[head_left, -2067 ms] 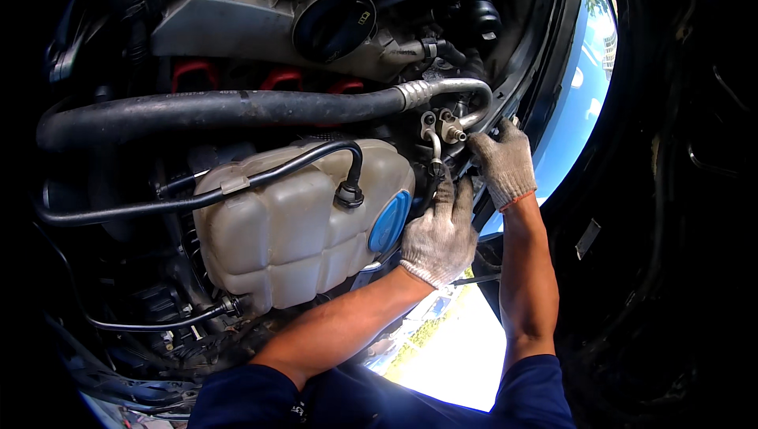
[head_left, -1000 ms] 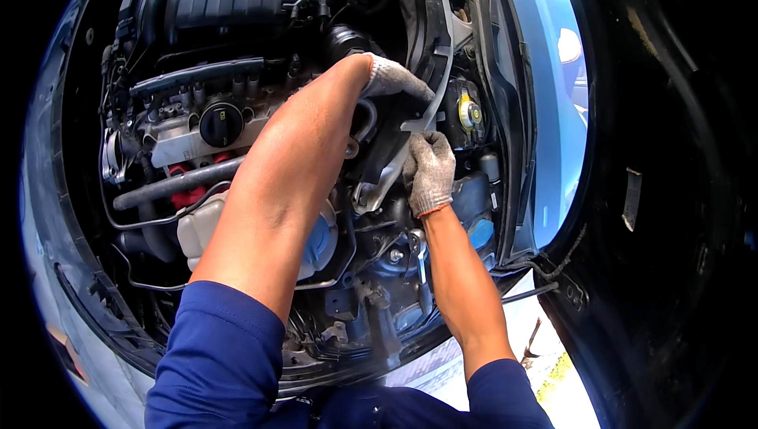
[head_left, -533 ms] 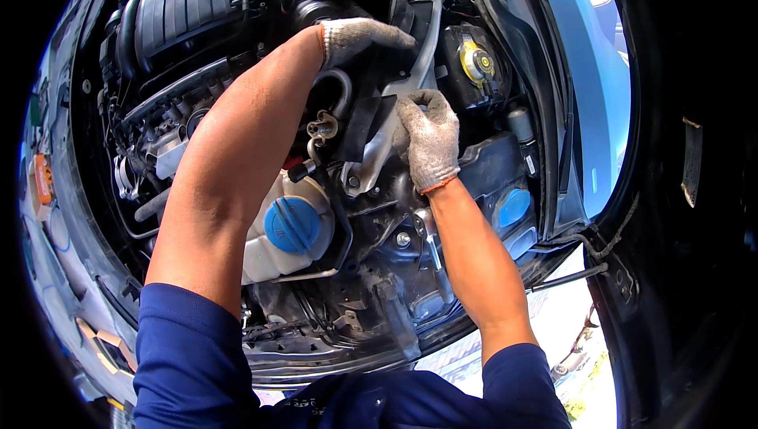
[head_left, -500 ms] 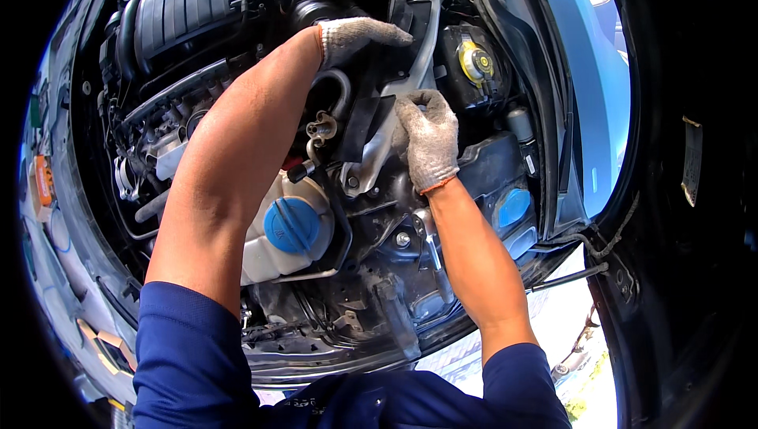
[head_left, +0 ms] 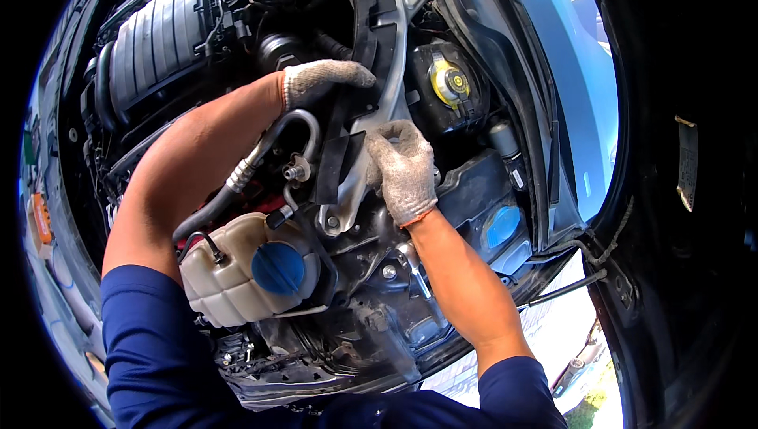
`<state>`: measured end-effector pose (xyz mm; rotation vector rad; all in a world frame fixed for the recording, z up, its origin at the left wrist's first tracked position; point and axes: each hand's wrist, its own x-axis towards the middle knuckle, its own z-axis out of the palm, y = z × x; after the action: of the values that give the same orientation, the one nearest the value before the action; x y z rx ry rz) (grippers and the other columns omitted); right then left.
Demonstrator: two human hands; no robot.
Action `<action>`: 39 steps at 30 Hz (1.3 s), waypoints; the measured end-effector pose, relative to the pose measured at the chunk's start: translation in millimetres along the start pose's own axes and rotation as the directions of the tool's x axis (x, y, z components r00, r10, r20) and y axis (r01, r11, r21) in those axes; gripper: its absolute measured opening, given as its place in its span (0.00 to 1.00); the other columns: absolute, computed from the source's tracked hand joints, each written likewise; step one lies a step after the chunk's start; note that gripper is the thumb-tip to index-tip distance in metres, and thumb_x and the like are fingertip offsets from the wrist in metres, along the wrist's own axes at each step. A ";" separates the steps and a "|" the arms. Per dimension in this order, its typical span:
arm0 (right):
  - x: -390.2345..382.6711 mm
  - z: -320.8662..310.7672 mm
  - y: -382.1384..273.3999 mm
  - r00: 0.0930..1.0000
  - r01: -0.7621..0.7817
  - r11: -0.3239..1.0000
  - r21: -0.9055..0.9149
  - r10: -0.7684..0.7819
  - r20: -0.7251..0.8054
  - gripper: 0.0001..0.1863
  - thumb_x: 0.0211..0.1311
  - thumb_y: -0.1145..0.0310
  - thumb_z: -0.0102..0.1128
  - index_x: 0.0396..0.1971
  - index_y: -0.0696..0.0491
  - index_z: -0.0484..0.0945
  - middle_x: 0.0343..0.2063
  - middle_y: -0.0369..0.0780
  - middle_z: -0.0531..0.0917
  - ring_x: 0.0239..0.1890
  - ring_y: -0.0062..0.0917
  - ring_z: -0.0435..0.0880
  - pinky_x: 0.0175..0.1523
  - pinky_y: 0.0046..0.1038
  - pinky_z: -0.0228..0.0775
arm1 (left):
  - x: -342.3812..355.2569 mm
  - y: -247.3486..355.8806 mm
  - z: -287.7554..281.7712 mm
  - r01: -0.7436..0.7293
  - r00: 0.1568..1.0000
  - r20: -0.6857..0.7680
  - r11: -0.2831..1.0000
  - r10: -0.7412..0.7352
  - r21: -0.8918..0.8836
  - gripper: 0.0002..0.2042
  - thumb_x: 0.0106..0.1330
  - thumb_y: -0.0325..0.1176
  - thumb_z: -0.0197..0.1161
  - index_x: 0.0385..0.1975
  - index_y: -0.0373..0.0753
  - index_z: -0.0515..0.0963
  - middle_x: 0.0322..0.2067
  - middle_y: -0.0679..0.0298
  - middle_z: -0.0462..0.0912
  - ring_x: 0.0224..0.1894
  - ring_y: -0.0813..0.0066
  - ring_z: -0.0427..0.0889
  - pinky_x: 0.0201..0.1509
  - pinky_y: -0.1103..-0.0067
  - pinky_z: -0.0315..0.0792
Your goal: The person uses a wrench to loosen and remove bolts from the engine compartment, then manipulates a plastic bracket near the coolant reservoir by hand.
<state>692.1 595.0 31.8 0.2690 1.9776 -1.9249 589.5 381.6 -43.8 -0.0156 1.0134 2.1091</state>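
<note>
Centrally placed: grey metal brace (head_left: 389, 86), running far to near, with black strip (head_left: 373, 44) along left side. Left hand (head_left: 328, 82) reaching across from left, fingers together, fingertips on strip; cannot tell if gripping, undersides hidden. Right hand (head_left: 404, 172) nearer, curled narrow at brace's right edge; fingertips hidden, cannot tell if clasping. Left of brace: bent metal pipe (head_left: 314, 133); nearer, off-white tank (head_left: 225, 271) with blue cap (head_left: 278, 267). Right, farther: yellow-topped round part (head_left: 450, 82). Near, beside right forearm: ratchet wrench (head_left: 413, 262). Far left: ribbed cover (head_left: 158, 42).
</note>
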 end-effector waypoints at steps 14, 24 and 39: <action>1.5 -3.3 -2.1 1.000 0.010 1.000 -0.007 -0.010 0.027 0.07 0.67 0.73 0.67 0.37 0.58 0.77 0.24 0.36 0.82 0.20 0.15 0.79 0.23 0.21 0.71 | -1.0 2.2 10.9 0.009 0.996 -0.089 0.999 -0.012 -0.031 0.13 0.69 0.37 0.68 0.46 0.33 0.85 0.41 0.58 0.89 0.43 0.70 0.89 0.55 0.74 0.83; -1.7 -2.6 -3.9 1.000 0.003 1.000 -0.027 -0.003 0.022 0.05 0.68 0.75 0.66 0.38 0.57 0.78 0.26 0.34 0.82 0.21 0.14 0.77 0.26 0.20 0.70 | 6.8 -3.3 -2.0 -0.019 1.000 0.023 0.993 0.017 0.118 0.13 0.71 0.38 0.68 0.49 0.37 0.84 0.44 0.62 0.89 0.46 0.74 0.87 0.59 0.74 0.81; 10.5 -15.3 5.0 0.939 0.344 0.885 -0.314 -0.318 0.133 0.09 0.65 0.73 0.67 0.41 0.59 0.79 0.28 0.37 0.84 0.27 0.19 0.81 0.35 0.24 0.75 | -60.8 19.4 90.9 0.323 0.727 -0.320 0.107 0.607 0.940 0.23 0.77 0.53 0.54 0.48 0.38 0.83 0.36 0.46 0.87 0.41 0.48 0.87 0.48 0.59 0.79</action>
<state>682.5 609.2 23.1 -0.2496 2.3705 -1.7063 646.5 395.8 50.5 0.0108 2.9206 0.9898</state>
